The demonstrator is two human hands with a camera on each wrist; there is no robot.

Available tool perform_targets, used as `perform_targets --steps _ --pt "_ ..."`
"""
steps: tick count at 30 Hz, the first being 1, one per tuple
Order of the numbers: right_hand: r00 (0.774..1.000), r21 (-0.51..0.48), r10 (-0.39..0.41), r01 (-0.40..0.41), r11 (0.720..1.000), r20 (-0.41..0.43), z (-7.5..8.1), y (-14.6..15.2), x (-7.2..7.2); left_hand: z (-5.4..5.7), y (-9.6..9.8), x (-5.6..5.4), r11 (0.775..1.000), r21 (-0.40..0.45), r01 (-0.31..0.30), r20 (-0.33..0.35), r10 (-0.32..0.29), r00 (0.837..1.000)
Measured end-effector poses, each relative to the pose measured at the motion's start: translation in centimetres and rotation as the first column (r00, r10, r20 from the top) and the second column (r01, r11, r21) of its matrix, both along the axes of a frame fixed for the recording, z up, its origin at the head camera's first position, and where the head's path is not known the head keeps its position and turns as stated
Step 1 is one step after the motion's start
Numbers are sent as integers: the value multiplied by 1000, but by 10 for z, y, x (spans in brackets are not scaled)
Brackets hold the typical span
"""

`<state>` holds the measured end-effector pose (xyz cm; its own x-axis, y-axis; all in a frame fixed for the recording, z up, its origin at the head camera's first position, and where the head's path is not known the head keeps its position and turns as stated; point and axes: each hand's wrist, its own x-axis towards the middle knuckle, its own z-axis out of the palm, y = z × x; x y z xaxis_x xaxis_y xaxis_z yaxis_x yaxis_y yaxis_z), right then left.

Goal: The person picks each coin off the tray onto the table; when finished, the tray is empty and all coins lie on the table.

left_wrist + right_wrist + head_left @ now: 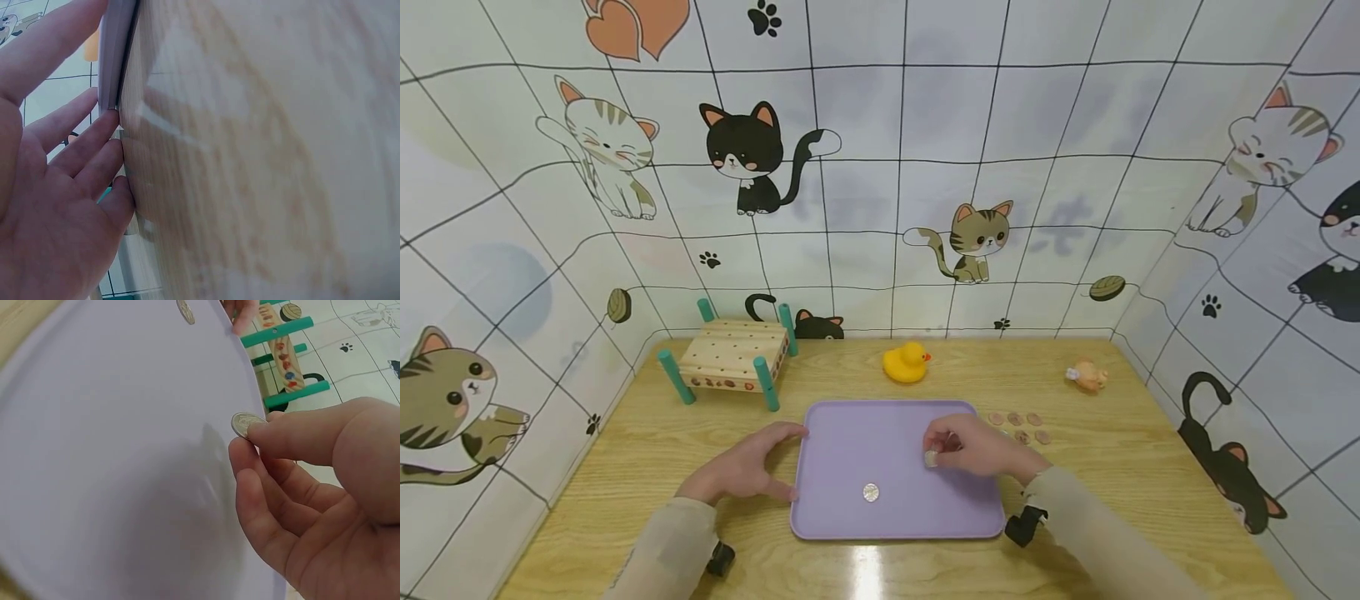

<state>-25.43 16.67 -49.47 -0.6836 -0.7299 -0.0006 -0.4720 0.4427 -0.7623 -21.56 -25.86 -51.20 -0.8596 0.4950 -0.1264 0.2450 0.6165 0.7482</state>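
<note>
A silver coin is pinched between the thumb and fingers of my right hand, over the right half of a purple tray. Another silver coin lies flat on the tray, toward its front left. My left hand is at the tray's left edge, thumb and fingers spread and fairly straight, fingertips right at the rim. In the left wrist view the lower fingers reach down beside the wooden tabletop.
Several copper-coloured coins lie right of the tray, partly behind my right hand. A yellow rubber duck sits behind the tray. A small wooden stand with green legs is at back left, and a small peach-coloured figure at back right.
</note>
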Motion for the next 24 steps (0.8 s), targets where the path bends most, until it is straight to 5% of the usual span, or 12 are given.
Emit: perform_targets --steps 24 --pt "979 -2 -203 203 979 19 10 108 7 2 0 1 1000 -16 2 -7 -2 1000"
